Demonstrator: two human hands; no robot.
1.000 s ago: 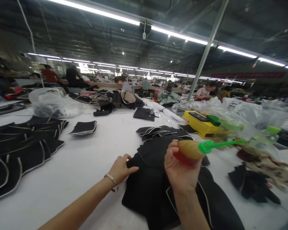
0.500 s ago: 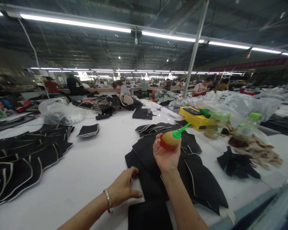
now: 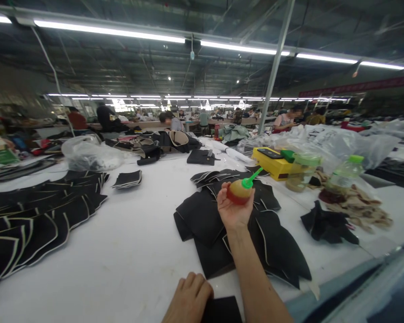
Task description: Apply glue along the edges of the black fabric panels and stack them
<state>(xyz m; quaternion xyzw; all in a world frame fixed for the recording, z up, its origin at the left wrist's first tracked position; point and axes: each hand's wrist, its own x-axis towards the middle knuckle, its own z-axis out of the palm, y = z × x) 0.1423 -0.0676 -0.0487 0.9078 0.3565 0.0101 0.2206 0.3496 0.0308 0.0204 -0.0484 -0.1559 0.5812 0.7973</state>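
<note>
My right hand (image 3: 235, 211) is wrapped round a squeeze bottle (image 3: 239, 192) with amber-red liquid and a green nozzle, tilted up to the right. It is held above a loose pile of black pieces (image 3: 202, 215). Near the bottom edge, my left hand (image 3: 190, 298) has its fingers curled at the left edge of a black piece (image 3: 224, 310), which is cut off by the frame. Its fingertips and thumb are partly hidden, so its grip cannot be made out.
Overlapping black pieces with pale edges (image 3: 54, 224) cover the left side, near a small black stack (image 3: 127, 179). At right are a yellow box (image 3: 272, 165), a jar (image 3: 301, 172), a green-capped bottle (image 3: 345, 175) and rags (image 3: 363, 208). People sit farther back.
My left hand has moved down towards the near edge, and the near black piece has shifted down with it. My right hand still holds the bottle, slightly higher in view.
</note>
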